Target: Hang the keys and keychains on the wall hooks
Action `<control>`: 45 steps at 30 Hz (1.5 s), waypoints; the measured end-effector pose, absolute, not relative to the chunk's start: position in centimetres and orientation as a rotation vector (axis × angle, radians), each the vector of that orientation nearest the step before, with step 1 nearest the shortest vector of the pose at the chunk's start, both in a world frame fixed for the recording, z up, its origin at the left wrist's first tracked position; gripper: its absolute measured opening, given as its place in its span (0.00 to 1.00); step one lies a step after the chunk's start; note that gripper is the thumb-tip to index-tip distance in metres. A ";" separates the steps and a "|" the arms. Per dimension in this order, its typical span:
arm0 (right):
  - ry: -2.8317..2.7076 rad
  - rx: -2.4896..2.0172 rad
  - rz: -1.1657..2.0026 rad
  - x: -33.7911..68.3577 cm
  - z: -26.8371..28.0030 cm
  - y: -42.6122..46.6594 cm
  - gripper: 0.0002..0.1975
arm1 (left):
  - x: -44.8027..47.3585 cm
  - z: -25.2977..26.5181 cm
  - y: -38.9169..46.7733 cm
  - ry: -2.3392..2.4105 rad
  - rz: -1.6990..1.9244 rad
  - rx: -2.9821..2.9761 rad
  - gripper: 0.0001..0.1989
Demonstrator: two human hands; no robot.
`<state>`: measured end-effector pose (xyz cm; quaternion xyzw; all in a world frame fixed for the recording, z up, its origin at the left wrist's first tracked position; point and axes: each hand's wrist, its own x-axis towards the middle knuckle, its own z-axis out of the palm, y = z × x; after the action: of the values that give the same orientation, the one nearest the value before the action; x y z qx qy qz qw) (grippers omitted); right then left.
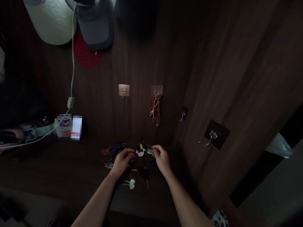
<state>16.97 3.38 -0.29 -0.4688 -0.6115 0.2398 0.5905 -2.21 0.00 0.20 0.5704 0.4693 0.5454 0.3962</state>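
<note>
A loose pile of keys and key rings lies on the dark wooden shelf. My left hand [122, 161], fingers curled together, is over its left part; whatever they hold is hidden. My right hand [162, 159] has thumb and forefinger closed at a silver keychain piece [150, 152] on the other side. Between the hands is a white charm [140, 152] with a yellow part above it. Silver keys [131, 184] lie nearer me, and a red tag [106, 151] and a blue keychain [114, 149] are at the far left of the pile.
On the back wall, one hook [123, 91] is bare and another holds colourful cords [155, 113]. Two dark-backed hooks, including a larger one [212, 136], project from the right panel. Caps [96, 30] hang upper left. A white cable [73, 56] runs down to small boxes [65, 123].
</note>
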 end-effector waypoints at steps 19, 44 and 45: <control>-1.877 -1.030 0.237 15.7 -0.1 1.3 0.09 | -4.7 0.7 -0.5 1.382 1.211 2.008 0.11; -1.882 -0.970 0.227 15.2 -0.3 1.5 0.09 | -4.1 -0.5 -0.5 1.322 0.950 2.291 0.06; -1.870 -0.971 0.242 15.2 -0.3 1.5 0.09 | -4.0 -0.3 -0.5 1.313 1.011 2.254 0.05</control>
<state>15.20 1.46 -0.25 -0.3994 -0.7693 0.0994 0.4886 -3.97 -0.47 -0.30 0.7937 0.4625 0.3562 0.1712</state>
